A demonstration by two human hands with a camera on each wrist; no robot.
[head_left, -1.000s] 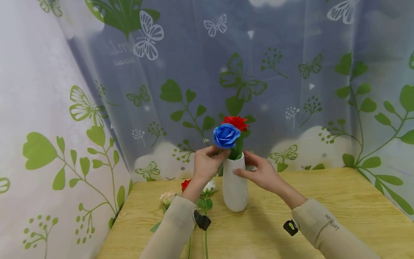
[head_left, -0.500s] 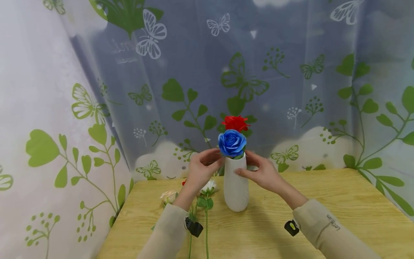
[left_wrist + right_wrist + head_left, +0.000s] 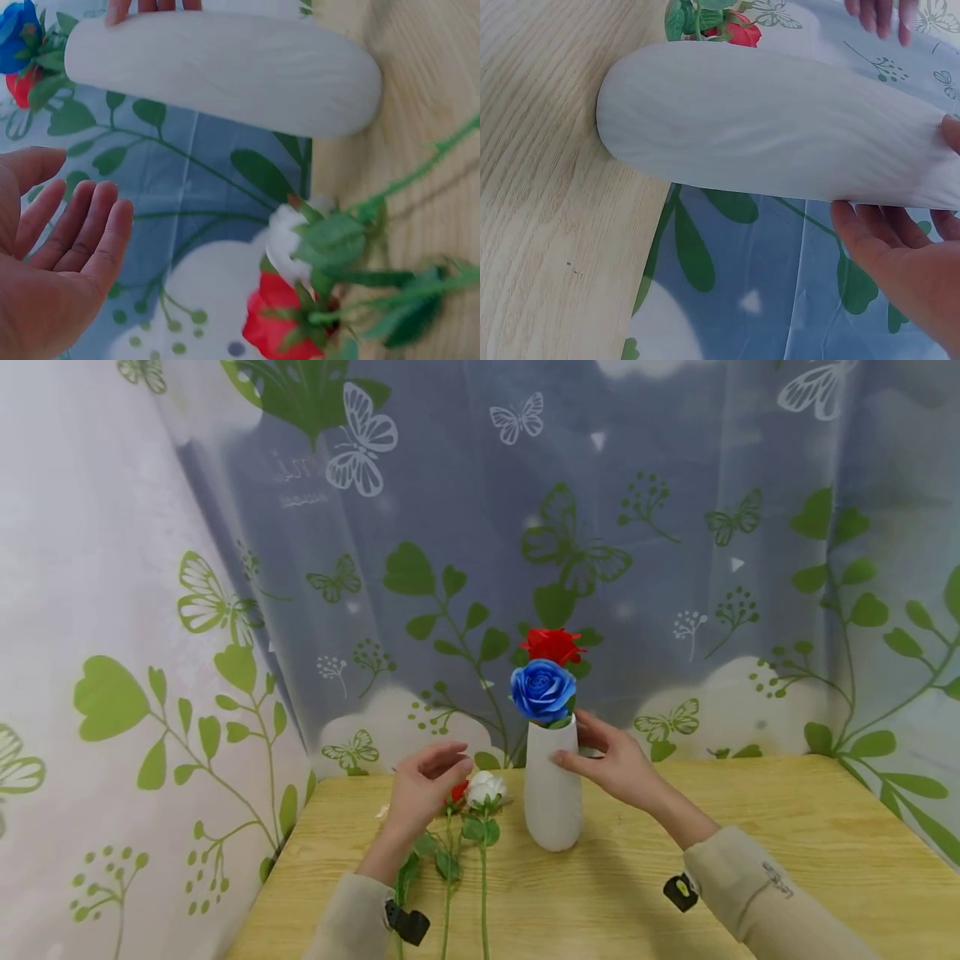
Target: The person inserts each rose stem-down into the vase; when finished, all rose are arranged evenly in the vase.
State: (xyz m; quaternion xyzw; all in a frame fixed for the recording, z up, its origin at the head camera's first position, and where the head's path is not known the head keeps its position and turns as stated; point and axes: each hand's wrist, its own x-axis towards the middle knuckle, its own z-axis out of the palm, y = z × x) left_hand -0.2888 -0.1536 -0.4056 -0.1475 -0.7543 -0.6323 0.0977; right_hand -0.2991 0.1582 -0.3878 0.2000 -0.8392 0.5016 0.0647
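A white ribbed vase [image 3: 553, 793] stands upright on the table, with a blue rose [image 3: 543, 690] and a red rose [image 3: 555, 646] in its mouth. My right hand [image 3: 618, 764] grips the vase near its rim, thumb in front and fingers round the far side; the right wrist view shows these fingers [image 3: 874, 225] against its wall. To the left, my left hand [image 3: 423, 789] hovers above the lying flowers, holding nothing. Its fingers look loosely bent in the left wrist view. Close to it lie a white rose [image 3: 486, 788] and a second red rose [image 3: 458, 792], partly covered by the hand.
Long green stems [image 3: 483, 893] run toward the front edge of the wooden table [image 3: 637, 893]. A pale petal [image 3: 382, 811] peeks out left of my left hand, the rest hidden. Behind hangs a curtain [image 3: 465, 527] printed with leaves and butterflies.
The blue rose has sunk lower and upright into the vase. My left hand has let go of it and moved left and down, while the right hand keeps hold of the vase.
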